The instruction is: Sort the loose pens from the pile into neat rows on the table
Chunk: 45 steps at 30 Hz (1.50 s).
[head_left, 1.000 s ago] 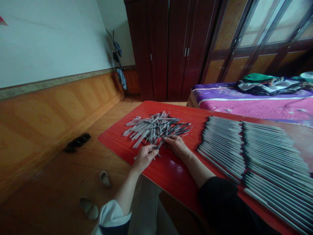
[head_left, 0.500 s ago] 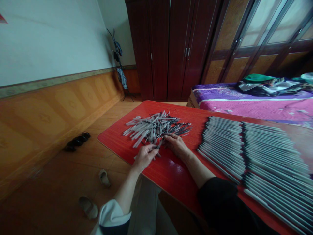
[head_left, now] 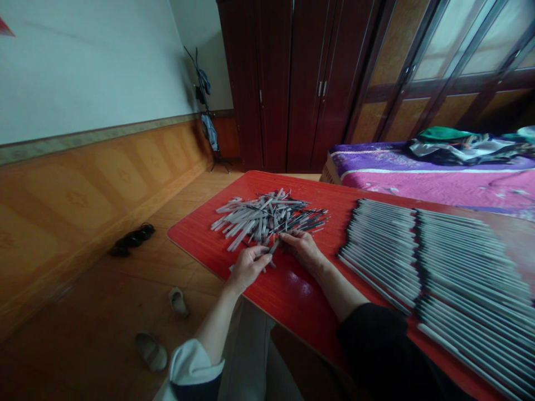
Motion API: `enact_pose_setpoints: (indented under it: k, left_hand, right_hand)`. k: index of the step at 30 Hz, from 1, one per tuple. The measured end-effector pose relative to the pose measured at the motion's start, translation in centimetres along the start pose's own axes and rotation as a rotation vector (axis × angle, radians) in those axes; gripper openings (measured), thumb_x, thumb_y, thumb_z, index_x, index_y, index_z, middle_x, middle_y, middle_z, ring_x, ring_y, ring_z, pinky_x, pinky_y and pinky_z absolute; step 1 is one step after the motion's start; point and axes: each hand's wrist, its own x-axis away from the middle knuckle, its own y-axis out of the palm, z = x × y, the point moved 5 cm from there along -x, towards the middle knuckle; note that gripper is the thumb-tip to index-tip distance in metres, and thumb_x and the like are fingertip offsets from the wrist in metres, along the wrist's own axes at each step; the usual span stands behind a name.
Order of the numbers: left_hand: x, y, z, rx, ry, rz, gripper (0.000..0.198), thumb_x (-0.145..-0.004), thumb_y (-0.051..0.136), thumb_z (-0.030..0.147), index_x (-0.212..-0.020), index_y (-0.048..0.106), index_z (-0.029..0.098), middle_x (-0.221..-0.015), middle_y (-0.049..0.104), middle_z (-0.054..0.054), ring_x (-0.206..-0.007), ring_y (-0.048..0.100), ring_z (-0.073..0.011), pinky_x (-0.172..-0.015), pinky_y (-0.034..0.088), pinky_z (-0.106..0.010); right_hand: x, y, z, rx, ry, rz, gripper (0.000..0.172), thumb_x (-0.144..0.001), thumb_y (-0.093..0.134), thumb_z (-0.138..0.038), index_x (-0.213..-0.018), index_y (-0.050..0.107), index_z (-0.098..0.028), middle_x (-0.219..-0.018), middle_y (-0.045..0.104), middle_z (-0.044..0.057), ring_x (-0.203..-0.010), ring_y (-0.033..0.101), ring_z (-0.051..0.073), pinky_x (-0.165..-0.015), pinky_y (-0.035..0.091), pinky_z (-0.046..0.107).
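A loose pile of grey and black strips (head_left: 263, 214) lies on the red table (head_left: 292, 301). At the pile's near edge, my left hand (head_left: 247, 268) pinches the lower end of a short grey strip (head_left: 274, 247). The fingers of my right hand (head_left: 301, 245) are closed at that strip's upper end, beside the pile. Several small pieces lie under and around my fingertips, partly hidden. Right of my hands, long pale rods with black ends are laid side by side in two groups, a left group (head_left: 382, 245) and a right group (head_left: 472, 267).
Behind the table are a dark red wardrobe (head_left: 276, 83) and a bed with a purple and pink cover (head_left: 384, 167). A coat stand (head_left: 204, 103) is in the corner. Pale shoes (head_left: 179, 302) and black shoes (head_left: 132, 238) lie on the floor at left.
My right fingertips have shifted slightly down toward the strip's upper end. My left hand has hardly moved, and the pile looks the same.
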Motion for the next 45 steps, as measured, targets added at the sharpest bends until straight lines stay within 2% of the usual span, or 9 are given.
enact_pose_setpoints:
  k: [4, 9, 14, 18, 23, 27, 32, 35, 45]
  left_hand:
    - [-0.07, 0.01, -0.22, 0.001, 0.008, -0.004, 0.029, -0.079, 0.056, 0.035, -0.091, 0.064, 0.01, -0.066, 0.066, -0.004, -0.051, 0.049, -0.0091, -0.05, 0.037, -0.02]
    - [-0.05, 0.02, -0.17, 0.001, -0.007, -0.002, 0.029, -0.078, 0.057, 0.035, -0.09, 0.064, 0.01, -0.066, 0.066, -0.005, -0.051, 0.049, -0.0096, -0.05, 0.038, -0.02]
    - [0.01, 0.01, -0.02, -0.005, -0.008, -0.006, 0.029, -0.079, 0.056, 0.035, -0.091, 0.064, 0.01, -0.066, 0.066, -0.004, -0.05, 0.049, -0.0088, -0.049, 0.037, -0.02]
    - [-0.03, 0.04, -0.16, -0.007, 0.003, -0.009, 0.029, -0.079, 0.056, 0.035, -0.091, 0.064, 0.01, -0.066, 0.066, -0.004, -0.051, 0.05, -0.0094, -0.049, 0.038, -0.02]
    - [-0.05, -0.01, -0.31, -0.024, 0.02, -0.003, 0.029, -0.08, 0.055, 0.036, -0.092, 0.064, 0.011, -0.067, 0.066, -0.004, -0.052, 0.05, -0.0098, -0.05, 0.039, -0.02]
    - [-0.06, -0.02, -0.29, -0.016, 0.021, -0.005, 0.028, -0.079, 0.055, 0.036, -0.09, 0.065, 0.011, -0.066, 0.066, -0.004, -0.053, 0.052, -0.0107, -0.05, 0.04, -0.021]
    - [-0.06, -0.05, -0.16, -0.008, 0.022, 0.009, 0.027, -0.079, 0.055, 0.035, -0.089, 0.065, 0.012, -0.065, 0.066, -0.004, -0.051, 0.05, -0.0096, -0.049, 0.039, -0.02]
    - [-0.03, 0.01, -0.05, -0.014, 0.02, -0.003, 0.027, -0.078, 0.056, 0.035, -0.088, 0.065, 0.011, -0.065, 0.066, -0.004, -0.051, 0.051, -0.0097, -0.049, 0.038, -0.02]
    - [0.03, 0.15, 0.21, -0.047, -0.001, -0.007, 0.025, -0.077, 0.057, 0.032, -0.089, 0.065, 0.011, -0.064, 0.066, -0.003, -0.05, 0.051, -0.0095, -0.049, 0.037, -0.02]
  right_hand:
    - [0.04, -0.04, 0.03, -0.042, 0.004, 0.022, 0.028, -0.061, 0.074, -0.04, -0.074, 0.067, -0.016, -0.062, 0.066, 0.002, -0.053, 0.056, 0.013, -0.05, 0.042, 0.025]
    - [0.08, 0.03, -0.08, 0.011, -0.005, 0.027, 0.027, -0.06, 0.075, -0.039, -0.061, 0.064, -0.014, -0.056, 0.063, 0.002, -0.048, 0.053, 0.011, -0.049, 0.041, 0.025]
    - [0.14, 0.04, -0.16, -0.051, 0.011, 0.039, 0.029, -0.058, 0.075, -0.04, -0.073, 0.067, -0.016, -0.061, 0.065, 0.001, -0.052, 0.057, 0.013, -0.05, 0.043, 0.025]
    - [0.24, 0.11, -0.26, 0.009, 0.008, 0.038, 0.028, -0.059, 0.075, -0.04, -0.063, 0.064, -0.014, -0.055, 0.063, 0.001, -0.048, 0.053, 0.011, -0.049, 0.041, 0.024]
    - [0.29, 0.16, -0.25, -0.031, 0.0, 0.036, 0.028, -0.061, 0.074, -0.04, -0.071, 0.065, -0.015, -0.06, 0.064, 0.001, -0.052, 0.055, 0.011, -0.049, 0.041, 0.023]
    - [0.28, 0.28, -0.27, 0.033, -0.008, 0.028, 0.028, -0.061, 0.073, -0.04, -0.062, 0.064, -0.014, -0.055, 0.062, 0.001, -0.047, 0.052, 0.01, -0.049, 0.04, 0.024]
    - [0.5, 0.39, -0.67, 0.011, -0.001, 0.062, 0.03, -0.058, 0.074, -0.042, -0.069, 0.065, -0.015, -0.058, 0.064, 0.001, -0.05, 0.054, 0.012, -0.049, 0.039, 0.024]
    - [0.56, 0.45, -0.78, 0.049, 0.004, 0.059, 0.029, -0.057, 0.074, -0.04, -0.061, 0.064, -0.014, -0.054, 0.062, 0.001, -0.047, 0.051, 0.01, -0.048, 0.038, 0.024]
    - [0.36, 0.4, -0.71, 0.121, -0.018, 0.146, 0.031, -0.055, 0.074, -0.043, -0.054, 0.061, -0.015, -0.047, 0.058, 0.0, -0.041, 0.048, 0.011, -0.044, 0.038, 0.025]
